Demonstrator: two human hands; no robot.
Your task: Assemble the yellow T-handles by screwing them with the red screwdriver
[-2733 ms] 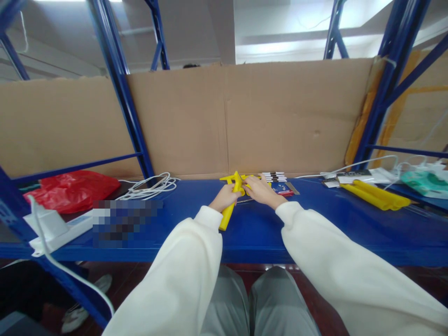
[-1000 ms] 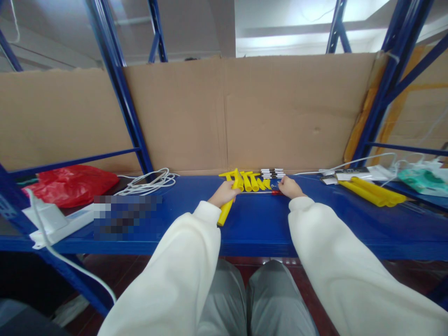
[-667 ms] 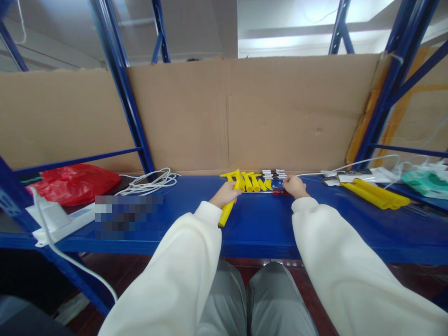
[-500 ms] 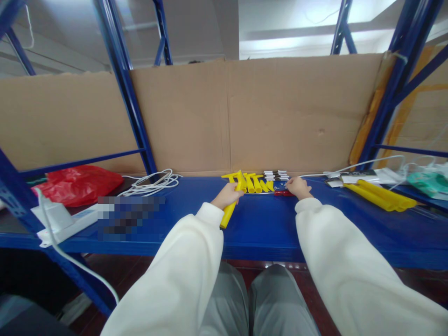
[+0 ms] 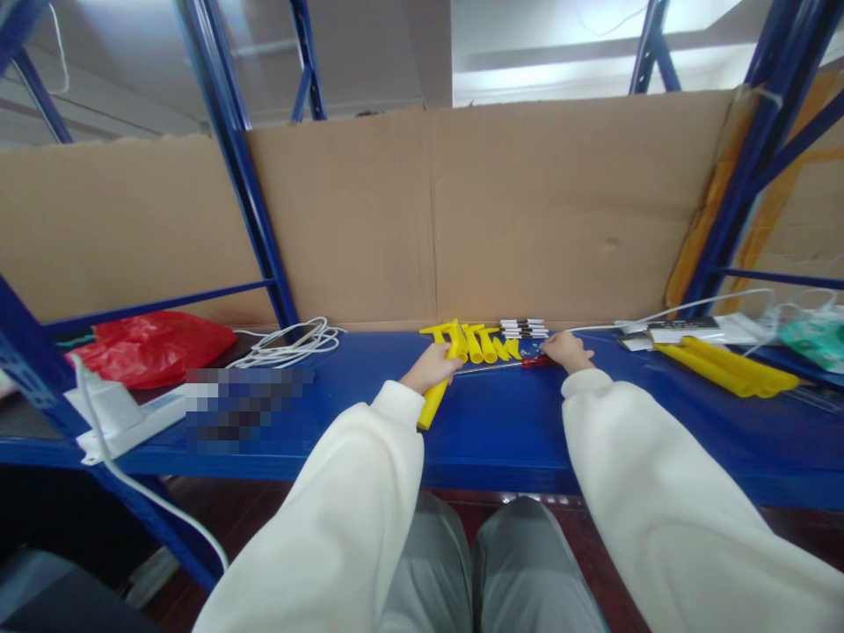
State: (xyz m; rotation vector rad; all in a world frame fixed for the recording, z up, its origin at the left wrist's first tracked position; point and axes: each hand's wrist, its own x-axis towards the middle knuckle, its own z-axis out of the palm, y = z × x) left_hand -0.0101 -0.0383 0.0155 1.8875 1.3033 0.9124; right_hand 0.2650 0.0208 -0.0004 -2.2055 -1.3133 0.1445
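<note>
My left hand (image 5: 432,367) is closed around a long yellow plastic tube (image 5: 432,406), which stands at a slant with a wider end at the top. In the fingers of my right hand (image 5: 568,350) is the red handle of a screwdriver (image 5: 537,360). Its thin metal shaft points left and reaches close to my left hand; whether the tip touches the yellow tube I cannot tell. Between and behind my hands lie several yellow T-shaped pieces (image 5: 488,347) and small yellow wedge-like parts (image 5: 512,349). A stack of white-and-black pieces (image 5: 524,328) sits behind them.
Two or more yellow tubes (image 5: 729,367) lie at the right beside white packaging (image 5: 699,332). On the left are a white power strip (image 5: 141,422), a coiled white cable (image 5: 290,345) and a red plastic bag (image 5: 155,347). Cardboard (image 5: 514,211) walls off the back of the blue shelf (image 5: 369,440).
The screwdriver is now held in my right hand, its shaft angled slightly down toward my left hand. My left hand keeps its hold on the yellow tube. The view has shifted slightly.
</note>
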